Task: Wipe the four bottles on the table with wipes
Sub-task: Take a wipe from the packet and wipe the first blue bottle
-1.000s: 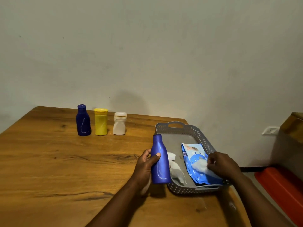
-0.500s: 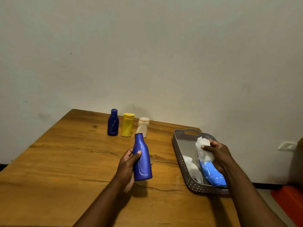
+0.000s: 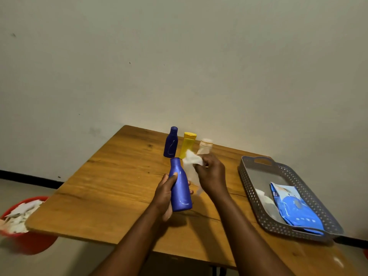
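Carried across from the tray (image 3: 256,193) since a moment ago: a fresh white wipe (image 3: 191,164), now pinched in the right hand (image 3: 212,175) just beside the neck of the blue bottle (image 3: 180,188), close but seemingly not yet in contact. Gripped around the lower body by the left hand (image 3: 164,196), thumb across the front and fingers curled behind, held roughly upright above the middle of the wooden table (image 3: 111,192). Likely light, stiff plastic with a glossy and possibly slippery skin, best held low on the wide body so that neck and shoulder stay free for wiping. Thin, limp and probably damp, the wipe hanging below the right fingers; better bunched against the palm for a firm stroke. Standing in a row at the far edge, well apart from both hands: a dark blue bottle (image 3: 170,143), a yellow bottle (image 3: 188,144) and a pale beige bottle (image 3: 205,147), the last two partly hidden behind the raised wipe. Resting in the grey perforated tray at right: the blue wipes pack (image 3: 294,208) beside a crumpled white wipe (image 3: 264,199). Visible off the left end of the table: a red bin (image 3: 29,242) heaped with used wipes. Wiping of the held bottle judged about to begin.
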